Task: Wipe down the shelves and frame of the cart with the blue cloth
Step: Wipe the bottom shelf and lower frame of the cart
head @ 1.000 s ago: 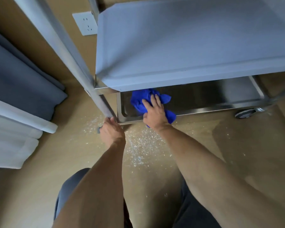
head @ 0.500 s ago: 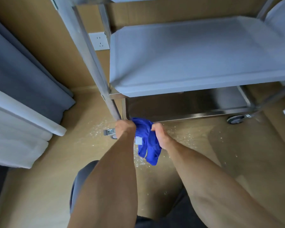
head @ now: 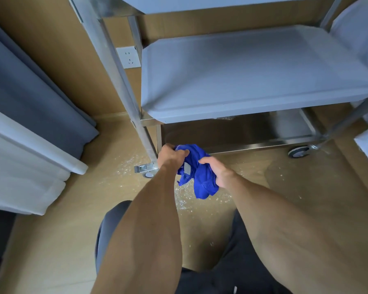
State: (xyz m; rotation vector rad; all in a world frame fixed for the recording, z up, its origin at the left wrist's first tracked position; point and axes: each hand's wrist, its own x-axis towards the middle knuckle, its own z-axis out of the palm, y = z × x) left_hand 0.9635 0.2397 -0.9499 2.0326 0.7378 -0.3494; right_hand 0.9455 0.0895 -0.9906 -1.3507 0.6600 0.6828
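Note:
The blue cloth (head: 200, 177) hangs bunched between both hands, just in front of the cart's bottom shelf (head: 263, 132). My left hand (head: 170, 155) grips its upper left part. My right hand (head: 217, 170) grips its right side, and a loose end dangles below. A small white tag shows on the cloth. The steel cart has a grey middle shelf (head: 242, 73) and an upright frame post (head: 115, 71) at its near left corner. Only the front edge of the top shelf (head: 200, 5) shows.
White specks litter the wooden floor (head: 115, 166) around the cart's left caster (head: 145, 169). Another caster (head: 299, 151) sits at the right. Grey and white curtains (head: 30, 102) hang at the left. A wall socket (head: 129, 58) lies behind the cart. My knees are below.
My right hand pulled the cloth off the bottom shelf. My left hand left the frame post and took hold of the cloth too. The view rose and backed away from the cart.

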